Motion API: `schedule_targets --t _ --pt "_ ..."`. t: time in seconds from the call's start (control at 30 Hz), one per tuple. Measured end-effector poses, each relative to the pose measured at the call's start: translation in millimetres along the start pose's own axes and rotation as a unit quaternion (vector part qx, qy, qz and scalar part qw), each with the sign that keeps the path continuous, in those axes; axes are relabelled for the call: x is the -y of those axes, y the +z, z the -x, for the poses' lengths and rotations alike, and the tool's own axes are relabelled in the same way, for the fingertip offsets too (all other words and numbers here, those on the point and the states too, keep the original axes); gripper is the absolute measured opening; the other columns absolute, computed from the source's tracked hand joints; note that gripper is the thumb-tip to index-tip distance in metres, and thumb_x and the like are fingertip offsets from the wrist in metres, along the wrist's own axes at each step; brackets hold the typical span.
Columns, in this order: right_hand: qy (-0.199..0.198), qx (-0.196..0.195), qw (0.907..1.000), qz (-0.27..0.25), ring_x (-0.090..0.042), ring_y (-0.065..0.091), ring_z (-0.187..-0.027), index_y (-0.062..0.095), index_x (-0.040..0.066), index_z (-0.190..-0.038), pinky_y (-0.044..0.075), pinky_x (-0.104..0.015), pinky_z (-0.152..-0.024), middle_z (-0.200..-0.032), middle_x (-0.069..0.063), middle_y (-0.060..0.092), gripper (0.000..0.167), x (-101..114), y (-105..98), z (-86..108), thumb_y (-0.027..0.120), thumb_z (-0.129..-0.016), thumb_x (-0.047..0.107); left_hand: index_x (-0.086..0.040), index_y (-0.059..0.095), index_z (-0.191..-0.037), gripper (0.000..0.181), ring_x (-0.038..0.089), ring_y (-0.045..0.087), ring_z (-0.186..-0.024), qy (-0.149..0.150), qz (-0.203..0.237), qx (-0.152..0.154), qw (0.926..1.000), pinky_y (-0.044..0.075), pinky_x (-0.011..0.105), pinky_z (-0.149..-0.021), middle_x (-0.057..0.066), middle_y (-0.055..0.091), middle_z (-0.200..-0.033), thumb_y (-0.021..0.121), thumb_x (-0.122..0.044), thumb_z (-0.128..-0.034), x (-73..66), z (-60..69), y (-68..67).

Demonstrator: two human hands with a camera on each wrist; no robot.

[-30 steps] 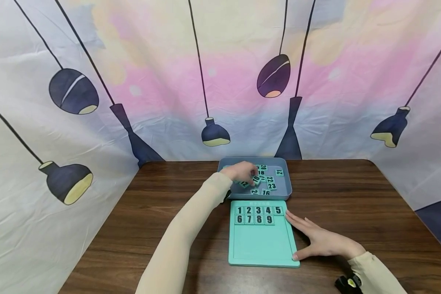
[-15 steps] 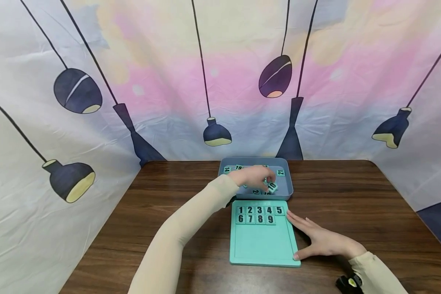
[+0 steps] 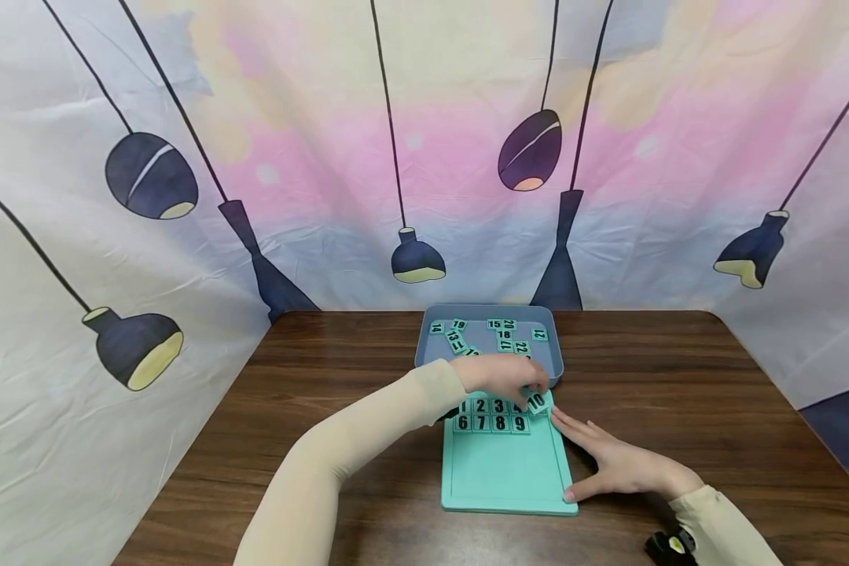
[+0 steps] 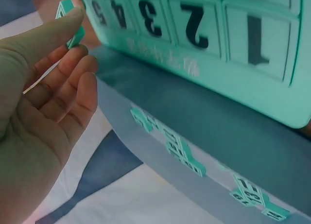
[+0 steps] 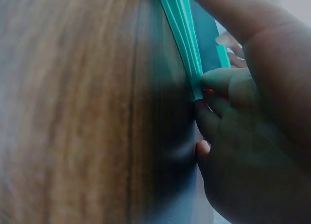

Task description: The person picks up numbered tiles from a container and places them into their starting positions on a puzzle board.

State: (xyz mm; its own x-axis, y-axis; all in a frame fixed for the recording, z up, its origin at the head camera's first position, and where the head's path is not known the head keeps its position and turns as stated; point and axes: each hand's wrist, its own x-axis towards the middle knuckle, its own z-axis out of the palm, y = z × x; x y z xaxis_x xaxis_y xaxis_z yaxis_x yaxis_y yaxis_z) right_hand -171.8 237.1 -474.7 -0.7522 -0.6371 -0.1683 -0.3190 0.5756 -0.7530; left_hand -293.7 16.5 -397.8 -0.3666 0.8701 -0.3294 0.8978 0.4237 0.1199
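Note:
My left hand (image 3: pixel 504 373) pinches a green number tile marked 10 (image 3: pixel 536 403) between thumb and fingers, above the top right of the green puzzle board (image 3: pixel 509 472). In the left wrist view the same tile (image 4: pixel 76 35) shows edge-on between thumb and fingertips. Tiles 1 to 9 fill the board's top row and most of its second; the held tile and the hand partly cover some of the top row. My right hand (image 3: pixel 619 464) rests at the board's right edge, thumb and fingers spread and touching it; in the right wrist view the fingertips meet the board's side (image 5: pixel 187 44).
Behind the board stands a blue-grey tray (image 3: pixel 424 355) with several loose number tiles, among them tile 21 (image 3: pixel 539 335) and tile 14 (image 3: pixel 436 328). Both sit on a brown wooden table (image 3: pixel 311 377). A patterned cloth (image 3: pixel 325 259) hangs behind its far edge.
My left hand has picked up tile 10 in the tray, moved right, then come nearer over the board's upper right with it. The right hand has stayed at the board's edge.

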Motion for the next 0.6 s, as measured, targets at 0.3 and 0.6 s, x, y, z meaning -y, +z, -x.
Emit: schedule_targets --t 0.3,0.6 --pt "-0.002 -0.001 1.0000 -0.003 -0.063 -0.004 -0.143 0.012 0.004 -0.162 0.006 -0.081 -0.103 -0.166 -0.023 0.005 0.109 0 1 -0.2 0.079 -0.086 0.045 -0.018 0.064 -0.128 0.037 0.005 0.057 -0.105 0.002 -0.022 0.024 0.9995 0.046 0.016 -0.086 -0.006 0.062 -0.117 0.075 -0.024 -0.0937 -13.1 -0.8 13.1" --pt "0.013 -0.010 0.9998 0.010 -0.064 0.000 -0.142 0.015 0.005 -0.162 0.011 -0.081 -0.103 -0.166 -0.021 0.008 0.110 2 1 -0.8 0.079 -0.084 0.049 -0.019 0.062 -0.137 0.041 0.005 0.058 -0.115 0.011 -0.017 0.016 0.9997 0.045 0.016 -0.093 -0.005 0.061 -0.131 0.071 -0.020 -0.0966 -13.3 -2.9 20.3"
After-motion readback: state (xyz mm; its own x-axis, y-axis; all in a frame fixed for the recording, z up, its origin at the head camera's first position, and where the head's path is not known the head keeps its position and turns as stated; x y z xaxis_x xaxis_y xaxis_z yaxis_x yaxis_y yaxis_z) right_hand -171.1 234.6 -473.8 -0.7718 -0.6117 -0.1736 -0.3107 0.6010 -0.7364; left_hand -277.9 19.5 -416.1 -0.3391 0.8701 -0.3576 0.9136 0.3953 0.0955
